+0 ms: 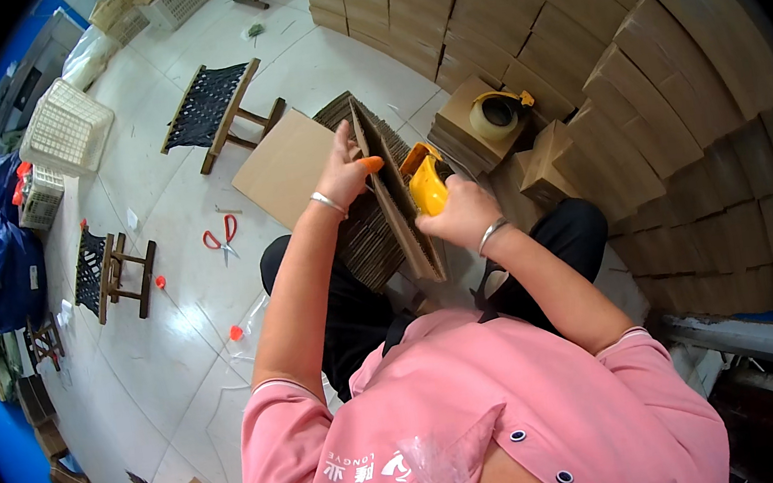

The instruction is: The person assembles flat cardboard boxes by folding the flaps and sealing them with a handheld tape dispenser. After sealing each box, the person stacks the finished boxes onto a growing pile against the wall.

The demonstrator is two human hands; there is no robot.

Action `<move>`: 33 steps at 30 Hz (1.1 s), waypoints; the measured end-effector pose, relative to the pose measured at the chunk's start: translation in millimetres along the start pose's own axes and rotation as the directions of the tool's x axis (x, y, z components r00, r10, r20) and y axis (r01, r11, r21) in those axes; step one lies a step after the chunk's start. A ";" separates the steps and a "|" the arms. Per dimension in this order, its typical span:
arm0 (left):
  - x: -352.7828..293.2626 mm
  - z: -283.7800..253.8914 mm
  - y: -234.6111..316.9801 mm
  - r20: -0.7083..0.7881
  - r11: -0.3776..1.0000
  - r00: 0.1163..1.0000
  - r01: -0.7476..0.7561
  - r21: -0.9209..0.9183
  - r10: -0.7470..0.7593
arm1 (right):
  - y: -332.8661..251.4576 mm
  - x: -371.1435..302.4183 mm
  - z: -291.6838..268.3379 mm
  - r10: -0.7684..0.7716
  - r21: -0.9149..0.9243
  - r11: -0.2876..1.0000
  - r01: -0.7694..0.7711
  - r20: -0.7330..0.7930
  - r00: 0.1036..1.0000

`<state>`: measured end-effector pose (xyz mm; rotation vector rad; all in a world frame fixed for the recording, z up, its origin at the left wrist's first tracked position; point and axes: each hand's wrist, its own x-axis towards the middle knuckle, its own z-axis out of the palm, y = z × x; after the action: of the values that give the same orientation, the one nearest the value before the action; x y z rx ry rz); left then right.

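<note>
A folded cardboard box (390, 204) stands on edge between my knees, above a stack of flat cardboard (369, 244). My left hand (342, 172) grips its upper left side, an orange cover (369, 163) on the thumb. My right hand (463, 216) is wrapped round a yellow tape dispenser (428, 186), which lies against or close by the box's right side; whether they touch I cannot tell. A flat cardboard sheet (286, 169) leans out to the left of the stack.
Brown cartons (514, 23) are piled high along the right. A second tape dispenser (495, 117) rests on a smaller carton stack. Red-handled scissors (221, 238) lie on the tiled floor at left, near folding stools (208, 104). A white plastic basket (66, 126) is farther left.
</note>
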<state>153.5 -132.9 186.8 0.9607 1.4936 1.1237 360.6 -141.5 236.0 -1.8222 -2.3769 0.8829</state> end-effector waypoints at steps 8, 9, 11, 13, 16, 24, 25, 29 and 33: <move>26.1 -30.2 -22.0 0.011 0.953 0.971 -0.235 0.193 0.237 | 9.5 17.5 -17.4 0.024 -0.028 0.999 -0.028 -0.123 0.992; 14.3 -36.7 -18.6 0.085 0.943 0.949 -0.313 0.114 0.305 | 24.2 29.9 -22.4 0.036 -0.013 0.999 -0.040 -0.208 0.977; -15.5 -40.2 4.5 0.103 0.999 0.993 -0.052 -0.013 0.053 | 49.4 53.9 -37.2 0.107 0.011 0.994 -0.110 -0.347 0.932; -24.9 -45.8 -2.1 0.065 0.965 0.998 -0.025 0.262 0.009 | 47.4 69.0 -43.7 0.128 0.014 0.991 -0.132 -0.365 0.922; -16.3 -41.3 7.2 -0.087 0.853 0.995 0.001 0.521 0.052 | 32.1 77.2 -46.1 0.087 0.009 0.996 -0.088 -0.273 0.958; -14.2 -60.5 17.9 0.079 0.923 0.996 0.016 0.385 -0.050 | 15.8 86.8 -60.2 0.021 -0.078 0.996 -0.043 -0.269 0.963; -24.3 -56.2 26.2 0.129 0.929 0.982 0.081 0.360 -0.135 | 18.3 86.3 -61.2 0.033 -0.074 0.996 -0.057 -0.285 0.958; -20.5 -41.9 -2.1 -0.040 0.742 0.999 0.029 0.669 -0.002 | 29.5 94.8 -35.5 0.126 0.012 0.992 -0.127 -0.251 0.960; -0.5 -31.5 -1.0 -0.289 0.654 0.957 0.214 0.726 0.008 | 36.3 97.6 -26.4 0.074 0.060 0.996 -0.060 -0.278 0.958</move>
<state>122.6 -139.2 188.4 1.2781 2.3018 0.5183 370.7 -37.4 211.3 -1.8759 -2.1146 0.6330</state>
